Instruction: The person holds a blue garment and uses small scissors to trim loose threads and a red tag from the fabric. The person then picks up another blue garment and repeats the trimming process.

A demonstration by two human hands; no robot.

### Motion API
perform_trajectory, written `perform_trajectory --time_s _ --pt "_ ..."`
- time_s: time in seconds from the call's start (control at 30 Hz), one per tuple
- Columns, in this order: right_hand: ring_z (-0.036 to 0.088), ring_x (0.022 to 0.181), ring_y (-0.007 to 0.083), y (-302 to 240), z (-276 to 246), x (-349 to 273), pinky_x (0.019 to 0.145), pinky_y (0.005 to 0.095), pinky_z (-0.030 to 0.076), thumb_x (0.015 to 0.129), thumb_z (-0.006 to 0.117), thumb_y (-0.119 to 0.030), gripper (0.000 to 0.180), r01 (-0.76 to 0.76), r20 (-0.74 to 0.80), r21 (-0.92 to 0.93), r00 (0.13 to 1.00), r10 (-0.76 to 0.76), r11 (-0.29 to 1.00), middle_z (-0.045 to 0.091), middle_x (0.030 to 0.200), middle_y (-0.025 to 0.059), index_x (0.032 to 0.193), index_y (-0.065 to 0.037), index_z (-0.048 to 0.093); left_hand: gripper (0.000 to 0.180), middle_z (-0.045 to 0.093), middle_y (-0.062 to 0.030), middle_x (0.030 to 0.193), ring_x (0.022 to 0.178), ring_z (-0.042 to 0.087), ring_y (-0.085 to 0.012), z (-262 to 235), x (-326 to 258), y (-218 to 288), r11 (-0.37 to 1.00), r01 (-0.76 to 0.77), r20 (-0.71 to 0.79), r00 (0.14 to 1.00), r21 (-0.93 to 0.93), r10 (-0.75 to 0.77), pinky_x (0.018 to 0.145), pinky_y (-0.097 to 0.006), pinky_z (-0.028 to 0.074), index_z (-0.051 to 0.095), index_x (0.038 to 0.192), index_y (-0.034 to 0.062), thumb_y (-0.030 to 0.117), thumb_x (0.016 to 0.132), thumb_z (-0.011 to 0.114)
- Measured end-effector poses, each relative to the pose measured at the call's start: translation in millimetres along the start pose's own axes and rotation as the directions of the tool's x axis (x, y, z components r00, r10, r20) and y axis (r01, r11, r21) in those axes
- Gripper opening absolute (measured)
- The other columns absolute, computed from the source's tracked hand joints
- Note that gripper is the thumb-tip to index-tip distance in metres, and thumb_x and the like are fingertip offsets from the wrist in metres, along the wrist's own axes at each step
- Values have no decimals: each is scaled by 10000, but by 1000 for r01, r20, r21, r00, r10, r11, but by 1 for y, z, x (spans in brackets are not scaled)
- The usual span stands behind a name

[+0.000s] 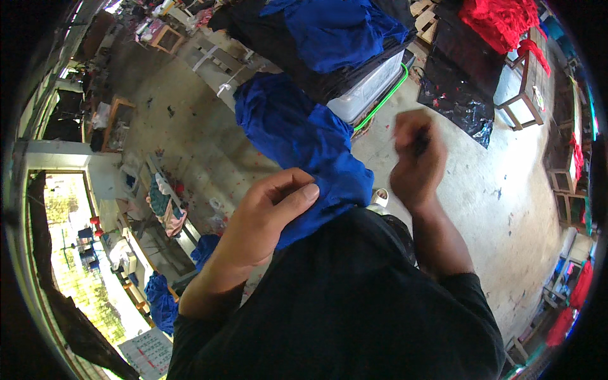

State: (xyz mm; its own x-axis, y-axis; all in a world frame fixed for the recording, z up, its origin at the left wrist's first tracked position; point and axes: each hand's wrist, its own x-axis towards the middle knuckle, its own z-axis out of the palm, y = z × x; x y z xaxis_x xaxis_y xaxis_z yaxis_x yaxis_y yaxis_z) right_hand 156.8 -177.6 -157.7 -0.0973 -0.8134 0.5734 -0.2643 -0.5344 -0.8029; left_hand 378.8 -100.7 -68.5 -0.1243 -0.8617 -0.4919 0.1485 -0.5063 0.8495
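Observation:
A length of blue cloth [291, 130] hangs in front of me, stretching from beside the covered box down toward my waist. The thumb and fingertips of my left hand [263, 215] are pinched together at its near left edge, closed on the cloth. To the right, apart from the cloth, my right hand [418, 161] is raised over the floor, smeared by motion. Its fingers curl in around a dark spot, and what they hold, if anything, I cannot make out.
Ahead, more blue cloth [342, 38] lies on a black cover above a clear plastic box [367, 95] with a green rim. Red cloth [500, 22] is heaped at the far right by a wooden-framed table [522, 95]. At left are a bench with fabric pieces [166, 206] and bright windows.

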Motion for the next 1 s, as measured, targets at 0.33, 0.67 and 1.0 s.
perform_trajectory --time_s 0.33,0.67,1.0 --pt "560 817 153 -32 -39 7 766 324 467 1033 537 -266 285 -551 517 -26 707 483 834 614 957 69 1163 -25 612 309 679 -50 986 948 602 -105 8 -15 19 906 -129 -13 989 403 146 859 -259 465 674 1057 -49 128 835 796" --pt "565 572 169 -85 -29 -12 580 325 444 1062 455 -209 259 -640 804 224 547 232 735 565 623 63 979 -8 596 215 644 -73 936 893 600 -130 12 -10 24 818 -269 127 963 509 237 812 -261 462 673 1016 -61 45 842 739" --pt "540 583 171 -83 -33 -12 584 329 431 1059 462 -179 268 -614 820 225 539 194 757 539 631 60 879 -9 565 192 632 -62 931 882 590 -110 18 -13 29 840 -270 133 963 470 235 795 -248 452 693 1023 -49 17 846 724"
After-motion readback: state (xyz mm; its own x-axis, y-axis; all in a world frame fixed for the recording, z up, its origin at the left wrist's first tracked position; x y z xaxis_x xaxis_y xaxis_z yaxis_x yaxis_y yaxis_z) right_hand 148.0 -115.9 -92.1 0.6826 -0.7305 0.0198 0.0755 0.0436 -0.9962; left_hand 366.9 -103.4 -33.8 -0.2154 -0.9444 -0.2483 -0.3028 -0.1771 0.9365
